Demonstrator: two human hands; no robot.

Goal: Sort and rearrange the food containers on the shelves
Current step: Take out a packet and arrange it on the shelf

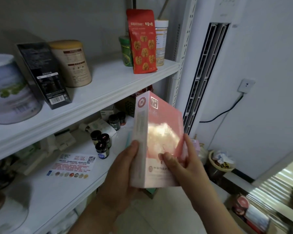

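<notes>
A pink box [159, 141] is held upright by both hands: its spine is gripped by the left hand [123, 168], its front is pinched by the right hand [181, 159], in front of the white shelves [98, 97].

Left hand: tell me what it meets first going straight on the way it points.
Gripping the pink box, the left hand probably meets the front edge of the upper shelf first; depth is unclear.
</notes>
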